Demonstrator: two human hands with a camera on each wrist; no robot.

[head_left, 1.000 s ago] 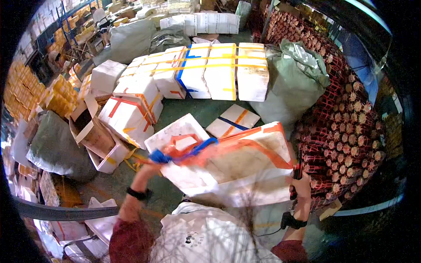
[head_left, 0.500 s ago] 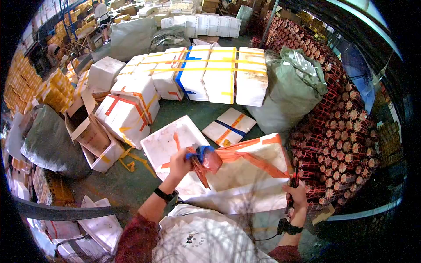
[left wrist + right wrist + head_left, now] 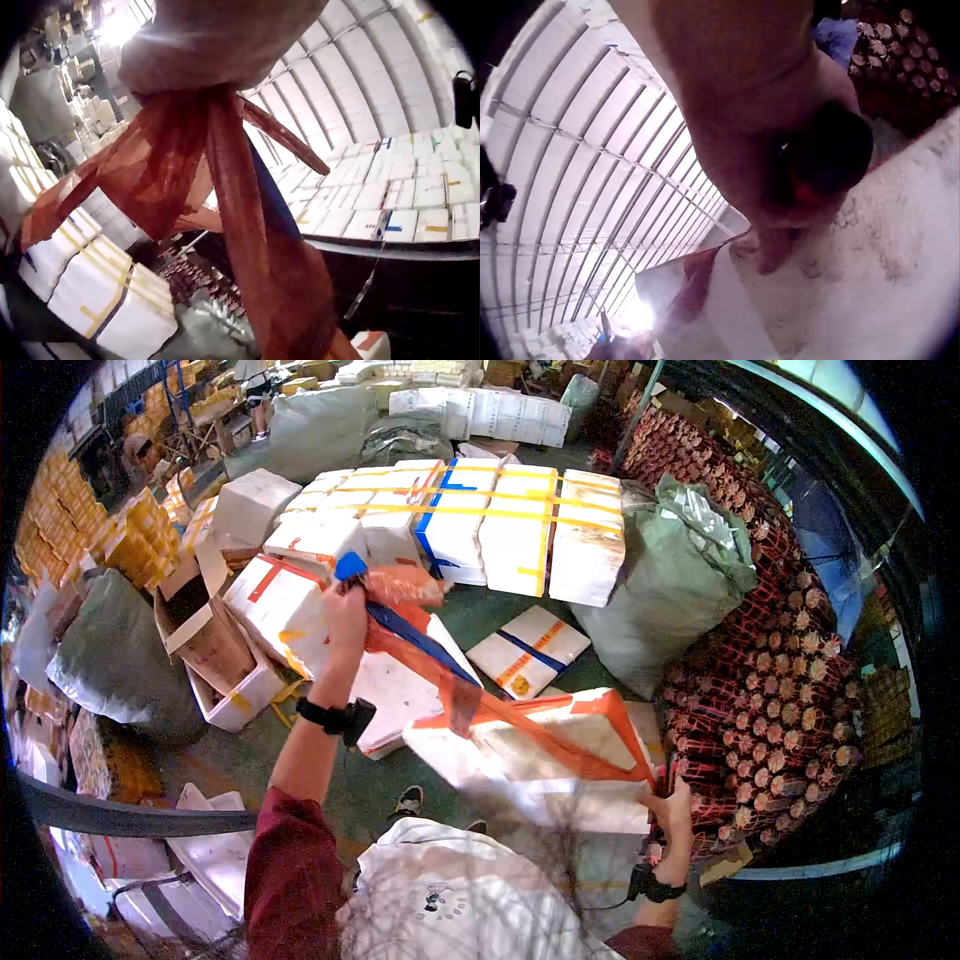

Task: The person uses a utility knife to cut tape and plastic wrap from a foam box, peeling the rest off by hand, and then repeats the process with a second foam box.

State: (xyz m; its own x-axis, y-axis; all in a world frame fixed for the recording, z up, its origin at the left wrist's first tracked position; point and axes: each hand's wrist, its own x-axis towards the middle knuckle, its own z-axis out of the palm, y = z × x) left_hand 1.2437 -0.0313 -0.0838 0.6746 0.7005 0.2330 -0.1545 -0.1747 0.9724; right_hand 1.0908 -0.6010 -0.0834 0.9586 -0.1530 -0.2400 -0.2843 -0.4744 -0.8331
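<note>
My left hand [image 3: 347, 622] grips a crumpled bunch of orange and blue packing tape [image 3: 400, 585], raised to the left of a white foam box [image 3: 590, 805]. From the bunch a long orange strip [image 3: 520, 728] runs down to the box's right end, where orange tape still lies along the edges. In the left wrist view, twisted orange tape [image 3: 240, 225] hangs below the fist. My right hand [image 3: 678, 815] is at the box's right corner, with a finger on the foam in the right wrist view. It holds a tool with a dark rounded end [image 3: 832, 150], mostly hidden.
An open foam box piece [image 3: 400, 705] and a taped foam lid [image 3: 528, 650] lie on the floor ahead. Behind stand taped foam boxes [image 3: 515, 535] and a green sack [image 3: 670, 585]. Red-netted bundles [image 3: 770, 730] are stacked at right, a cardboard box [image 3: 205, 645] at left.
My left hand moved in over the box, then up and leftward with the tape bunch, drawing the strip out long. The right hand stays at the box's right corner.
</note>
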